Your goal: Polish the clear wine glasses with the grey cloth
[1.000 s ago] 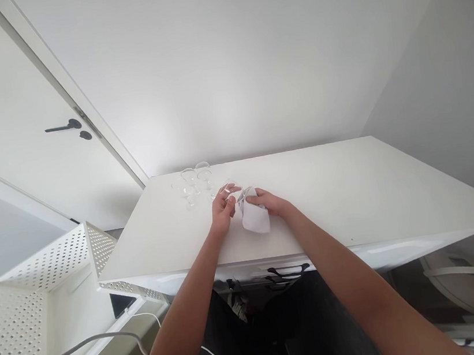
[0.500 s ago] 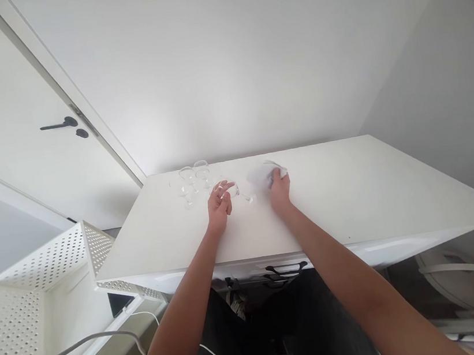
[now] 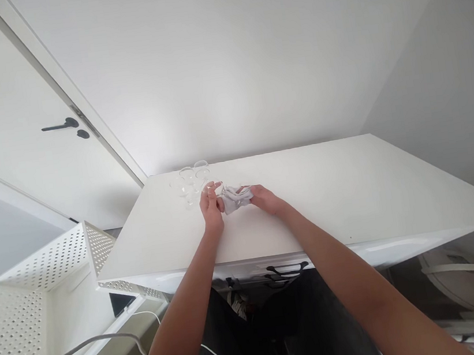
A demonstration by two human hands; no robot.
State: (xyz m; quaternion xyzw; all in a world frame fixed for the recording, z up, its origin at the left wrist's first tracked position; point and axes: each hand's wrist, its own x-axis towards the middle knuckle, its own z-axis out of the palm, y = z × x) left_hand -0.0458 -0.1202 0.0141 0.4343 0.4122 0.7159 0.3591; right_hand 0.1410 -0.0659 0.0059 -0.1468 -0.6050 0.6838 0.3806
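Observation:
My left hand [image 3: 211, 205] is closed around the bowl of a clear stemmed glass [image 3: 220, 188], which lies tilted sideways above the white cabinet top [image 3: 353, 197]. A pale grey-white cloth [image 3: 235, 200] wraps the stem end of this glass. My right hand [image 3: 265, 198] grips the cloth from the right, fingers pressed into it; the glass foot is hidden inside the folds. Just beyond my left hand stand several more clear stemmed glasses [image 3: 187, 175], grouped near the back left edge of the cabinet top.
At the lower left is a white perforated rack [image 3: 40, 273] with a grey cable [image 3: 88, 340] across it. A white door [image 3: 6, 115] with a black handle [image 3: 59, 125] is at the far left. The wall [image 3: 227, 74] rises behind the cabinet; black drawer handles [image 3: 287, 268] are at its front.
My right hand has brought the cloth leftward onto the stem of the glass. My left hand, still holding the glass, has shifted slightly left.

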